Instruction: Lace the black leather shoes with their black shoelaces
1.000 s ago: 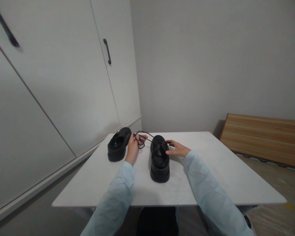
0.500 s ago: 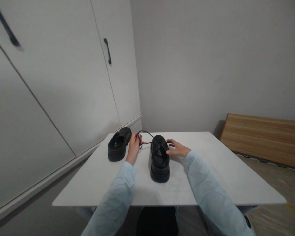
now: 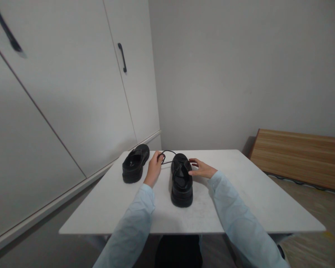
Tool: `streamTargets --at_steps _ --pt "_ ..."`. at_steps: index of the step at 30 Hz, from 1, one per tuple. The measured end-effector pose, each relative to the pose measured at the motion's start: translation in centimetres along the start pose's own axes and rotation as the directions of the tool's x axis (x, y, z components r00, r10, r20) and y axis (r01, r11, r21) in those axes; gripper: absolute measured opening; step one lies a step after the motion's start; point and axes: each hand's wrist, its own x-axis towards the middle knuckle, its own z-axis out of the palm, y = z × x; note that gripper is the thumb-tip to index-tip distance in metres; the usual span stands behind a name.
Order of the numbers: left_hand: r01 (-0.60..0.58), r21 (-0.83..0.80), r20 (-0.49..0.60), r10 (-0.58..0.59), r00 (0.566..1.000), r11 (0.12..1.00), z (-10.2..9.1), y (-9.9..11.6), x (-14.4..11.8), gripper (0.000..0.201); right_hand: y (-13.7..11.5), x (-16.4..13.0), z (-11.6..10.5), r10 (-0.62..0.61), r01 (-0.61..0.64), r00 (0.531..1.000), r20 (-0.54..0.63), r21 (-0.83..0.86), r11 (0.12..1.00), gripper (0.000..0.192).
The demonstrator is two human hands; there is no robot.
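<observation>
The black lace is way shorter now than half a second back; the loose loops that hung beside the left hand are gone, only a small arc runs from it to the toe of the near shoe mid-table. Left hand's pinched shut on the lace, shifted slightly toward 3 o'clock. Right hand hasn't moved, fingers resting open against the shoe's side. The other shoe sits at 9 o'clock on the white table.

Long pale blue sleeves, bare hands
</observation>
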Motion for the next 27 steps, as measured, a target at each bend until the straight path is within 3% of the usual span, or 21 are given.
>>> streamTargets --at_steps 10,21,27 --pt "-0.054 0.199 -0.135 0.082 0.987 0.979 -0.7 -0.4 0.2 0.009 0.4 0.0 0.1 0.049 -0.049 0.999 -0.015 0.02 0.999 0.088" --pt "-0.2 0.47 -0.144 0.298 0.944 0.86 -1.2 -0.3 0.0 0.016 0.2 0.0 0.1 0.004 -0.004 1.0 -0.012 0.003 1.0 0.086" --pt "-0.215 0.473 -0.201 0.343 0.918 0.854 -1.5 0.0 -0.4 0.014 0.0 0.0 0.0 -0.012 0.012 1.0 -0.005 -0.021 1.0 0.09"
